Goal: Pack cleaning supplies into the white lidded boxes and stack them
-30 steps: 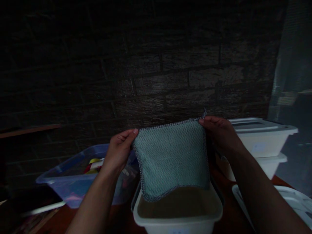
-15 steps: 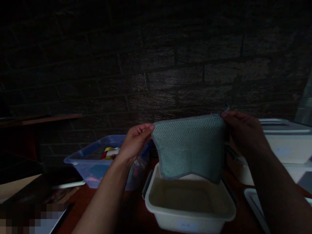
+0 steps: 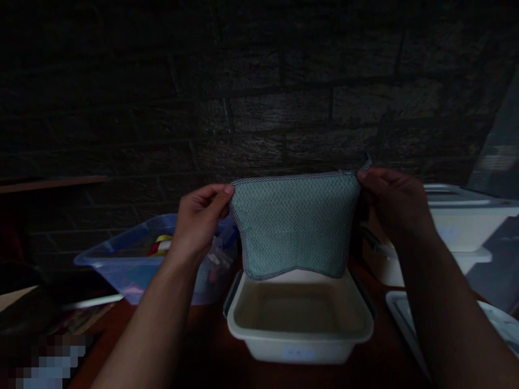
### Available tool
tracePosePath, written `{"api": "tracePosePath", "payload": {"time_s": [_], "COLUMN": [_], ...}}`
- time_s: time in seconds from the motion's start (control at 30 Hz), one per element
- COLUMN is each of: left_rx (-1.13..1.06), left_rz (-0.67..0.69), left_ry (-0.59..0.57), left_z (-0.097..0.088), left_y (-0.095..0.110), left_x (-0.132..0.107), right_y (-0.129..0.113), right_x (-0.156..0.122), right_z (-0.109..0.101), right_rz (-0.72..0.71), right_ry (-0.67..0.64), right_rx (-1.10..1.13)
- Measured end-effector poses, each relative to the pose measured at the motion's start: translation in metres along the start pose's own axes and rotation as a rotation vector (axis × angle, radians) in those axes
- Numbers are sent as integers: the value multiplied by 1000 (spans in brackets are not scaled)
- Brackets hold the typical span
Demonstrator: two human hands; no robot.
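Observation:
A pale green textured cleaning cloth with a dark checked border hangs spread between my two hands. My left hand pinches its upper left corner between thumb and fingers. At the upper right corner, next to a small hanging loop, my right hand grips it the same way. Below the cloth stands a white plastic tub with dark side handles and a label on its front. The cloth's lower edge hangs just over the tub's far rim, and I cannot tell whether they touch. No contents show in the tub.
Left of the tub, a translucent blue bin holds bagged and colourful items. Stacked lidded white boxes stand on the right, with a loose lid nearer me on the reddish-brown table. Behind rises a dark block wall.
The view has shifted, so everything sits further left and higher. The cloth looks a little more stretched and level between my hands, which keep their hold on both corners.

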State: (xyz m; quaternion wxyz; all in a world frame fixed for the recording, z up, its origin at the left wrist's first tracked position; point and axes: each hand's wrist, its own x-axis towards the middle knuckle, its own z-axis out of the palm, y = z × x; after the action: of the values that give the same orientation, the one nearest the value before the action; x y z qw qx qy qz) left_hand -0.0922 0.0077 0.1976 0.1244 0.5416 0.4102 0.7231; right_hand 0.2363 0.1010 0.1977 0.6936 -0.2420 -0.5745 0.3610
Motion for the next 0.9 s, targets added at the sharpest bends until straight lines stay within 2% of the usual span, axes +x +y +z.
{"api": "tracePosePath", "payload": {"time_s": [0.27,0.47,0.6,0.67,0.77,0.83,0.9], "left_rx": [31,78,86,113,265,385,461], "left_rz": [25,41,28,56,197,299,351], "left_ry": [11,-68,-132,-100,-1,52,81], "left_z": [1,4,8,11,16,18,18], "left_y": [8,12,10,8,7,7,7], "left_x": [-4,-6,-8,-10,-15,-17,-18], "right_y": [1,1,4,7,11,11,10], "right_x": [3,3,0,-2,-6,-8,-11], "right_z": [-3,0,5,8,13,17,20], "right_rz": [-57,-77,-142,-208,-264,-266,-208], "right_ry": [-9,0,91,126,149,154,136], "right_rx": [-8,61,-132,-297,-483,-499,-426]}}
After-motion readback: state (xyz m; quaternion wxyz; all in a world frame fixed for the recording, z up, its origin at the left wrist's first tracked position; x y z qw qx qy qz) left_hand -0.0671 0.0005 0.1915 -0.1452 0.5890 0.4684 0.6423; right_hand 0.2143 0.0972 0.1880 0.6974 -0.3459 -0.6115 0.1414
